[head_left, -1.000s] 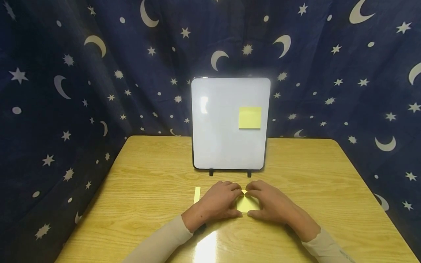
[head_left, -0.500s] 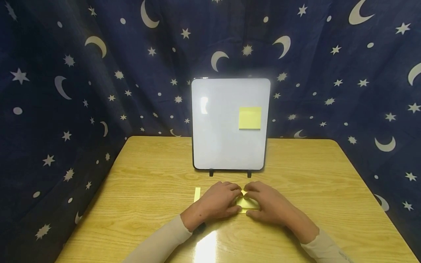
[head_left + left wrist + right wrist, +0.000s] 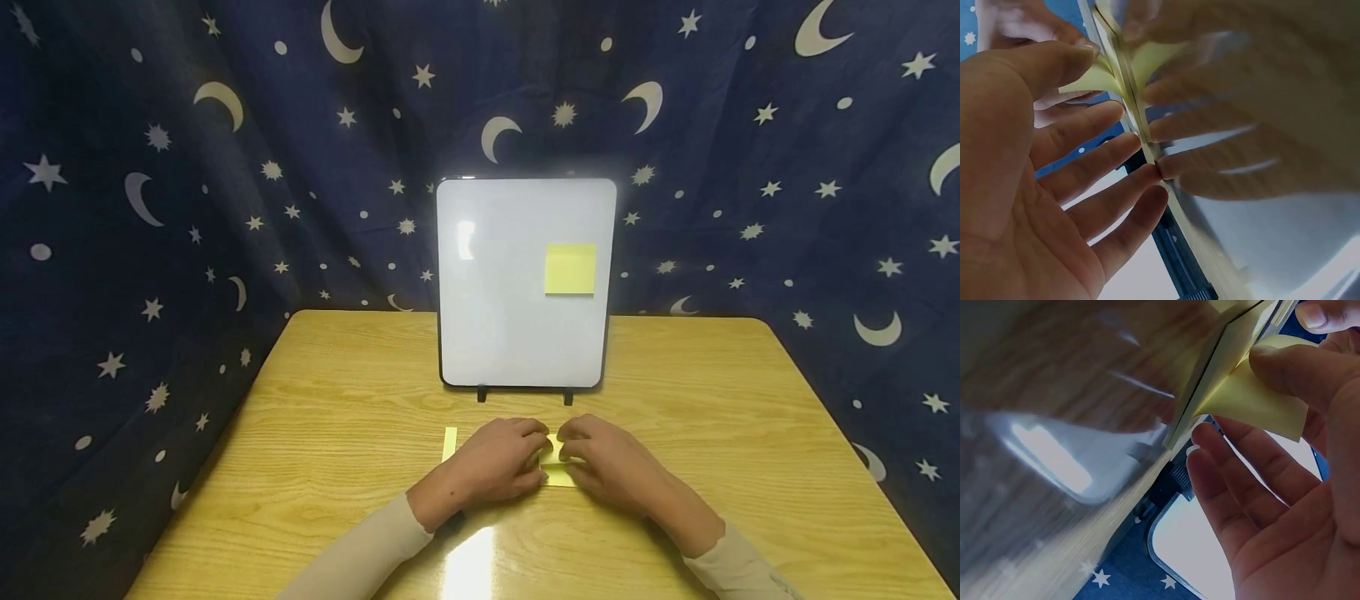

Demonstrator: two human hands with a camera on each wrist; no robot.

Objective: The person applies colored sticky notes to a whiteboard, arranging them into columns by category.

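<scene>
A pad of yellow sticky notes (image 3: 557,480) lies on the table between the two hands. Its top sheet (image 3: 1260,403) bends up from the pad. My right hand (image 3: 618,462) pinches that sheet, with the thumb on one face and the forefinger behind it. On the left side, my left hand (image 3: 498,458) rests at the pad with its fingers nearly straight and fingertips down along its edge. The left thumb (image 3: 1066,62) is right at the raised sheet. Part of the pad is hidden under the fingers.
Behind the hands stands a whiteboard (image 3: 495,317) on small black feet, with a yellow sticky note (image 3: 570,269) at its upper right. A narrow yellow strip (image 3: 449,442) lies left of my left hand. A dark starry curtain (image 3: 360,150) hangs round the table.
The top sheet's near edge has risen from the pad and bent away from me. The thumbs have moved inward under the hands; the right thumb now lies mostly behind the sheet's fold.
</scene>
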